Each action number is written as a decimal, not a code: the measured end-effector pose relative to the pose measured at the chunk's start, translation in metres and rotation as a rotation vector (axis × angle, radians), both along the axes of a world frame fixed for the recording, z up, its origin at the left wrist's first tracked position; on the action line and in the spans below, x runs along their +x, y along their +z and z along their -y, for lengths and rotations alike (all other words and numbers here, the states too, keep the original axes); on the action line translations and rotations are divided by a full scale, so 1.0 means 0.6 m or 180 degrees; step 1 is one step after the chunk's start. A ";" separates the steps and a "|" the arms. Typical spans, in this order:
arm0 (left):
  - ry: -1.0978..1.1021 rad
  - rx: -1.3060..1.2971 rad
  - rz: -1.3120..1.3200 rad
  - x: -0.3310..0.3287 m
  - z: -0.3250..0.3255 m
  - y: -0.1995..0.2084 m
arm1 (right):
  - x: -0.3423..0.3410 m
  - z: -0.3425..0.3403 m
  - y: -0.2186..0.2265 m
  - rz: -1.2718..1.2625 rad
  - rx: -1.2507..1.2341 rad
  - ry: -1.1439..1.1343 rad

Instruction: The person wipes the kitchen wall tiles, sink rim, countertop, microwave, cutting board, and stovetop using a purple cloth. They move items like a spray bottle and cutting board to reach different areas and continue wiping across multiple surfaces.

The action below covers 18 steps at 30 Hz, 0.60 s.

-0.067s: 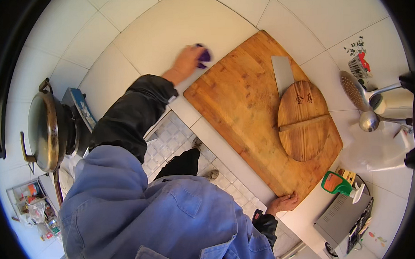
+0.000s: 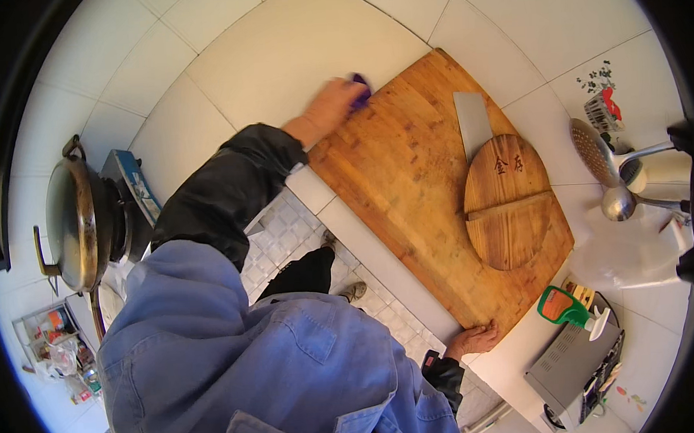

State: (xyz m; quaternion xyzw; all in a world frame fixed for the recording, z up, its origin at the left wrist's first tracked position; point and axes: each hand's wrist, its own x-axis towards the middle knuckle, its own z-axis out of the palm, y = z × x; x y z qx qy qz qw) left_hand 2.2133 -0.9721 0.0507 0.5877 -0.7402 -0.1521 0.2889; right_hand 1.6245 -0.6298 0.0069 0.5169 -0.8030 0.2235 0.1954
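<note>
My left hand (image 2: 331, 109), slightly blurred, is closed on a small purple cloth (image 2: 362, 90). It is at the far left edge of a large wooden cutting board (image 2: 392, 191), over the pale countertop (image 2: 278, 57). At the board's near right corner, my right hand (image 2: 472, 339) grips its edge, with some fingers hidden. On the board lies a round wooden lid (image 2: 510, 232) with a crossbar handle. A flat metal blade (image 2: 473, 118) sticks out from beneath the lid; its other end is hidden.
At left, a lidded wok (image 2: 76, 220) sits on a stove (image 2: 133, 187). At right are a skimmer (image 2: 592, 150), a ladle (image 2: 617, 203), a green bottle (image 2: 564, 308) with a white nozzle and a grey metal box (image 2: 570, 365). Tiled floor (image 2: 285, 227) shows below.
My left hand has slid right with the purple cloth, up against the cutting board's edge. The right hand and the board stay in place.
</note>
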 end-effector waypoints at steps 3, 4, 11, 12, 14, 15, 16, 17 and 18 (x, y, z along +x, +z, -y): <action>-0.0596 -0.0073 -0.0377 -0.100 0.045 0.004 | 0.000 0.000 -0.004 0.0056 0.0114 -0.0118; -0.0657 -0.0651 0.0200 -0.109 0.066 0.003 | 0.000 -0.001 -0.005 0.0036 0.0131 -0.0126; 0.0479 -0.0236 0.0931 -0.048 0.253 -0.018 | 0.006 -0.003 -0.005 0.0223 0.0223 -0.0174; 0.0574 -0.0303 0.0756 -0.042 0.275 -0.022 | 0.007 -0.002 -0.004 0.0214 0.0265 -0.0222; 0.0406 -0.0171 0.0797 -0.040 0.296 -0.034 | 0.008 -0.001 -0.003 0.0230 0.0300 -0.0233; 0.0140 0.0015 0.1007 -0.046 0.306 -0.040 | 0.008 0.000 -0.002 0.0303 0.0315 -0.0261; -0.0128 0.0191 0.1211 -0.050 0.315 -0.044 | 0.008 0.000 0.000 0.0204 0.0319 -0.0242; -0.0226 0.0273 0.1515 -0.051 0.320 -0.049 | 0.009 0.001 0.000 0.0164 0.0313 -0.0236; -0.0148 0.0174 0.1724 -0.050 0.326 -0.052 | 0.009 0.001 0.001 0.0204 0.0311 -0.0278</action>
